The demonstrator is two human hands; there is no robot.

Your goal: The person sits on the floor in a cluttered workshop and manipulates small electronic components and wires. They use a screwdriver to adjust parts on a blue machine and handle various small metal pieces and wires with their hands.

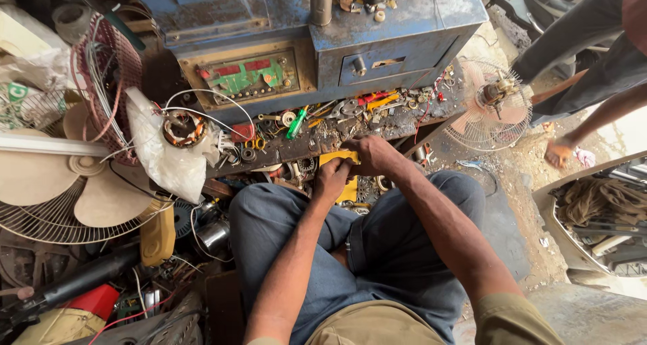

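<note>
My left hand (332, 178) and my right hand (371, 154) meet over a yellow flat object (337, 158) at the front edge of a cluttered bench (394, 122), just above my knees. Both hands have their fingers closed around it, the right from above, the left from below. What exactly the yellow object is stays hidden by the hands. Small tools, screws and a green-handled screwdriver (296, 123) lie on the bench just beyond my fingers.
A blue metal machine (303, 35) with a panel stands behind the bench. A motor stator (183, 128) sits on white plastic at left, near fan blades (60, 176) and grilles. A caged fan (488, 102) lies at right; another person's bare foot (558, 153) stands beside it.
</note>
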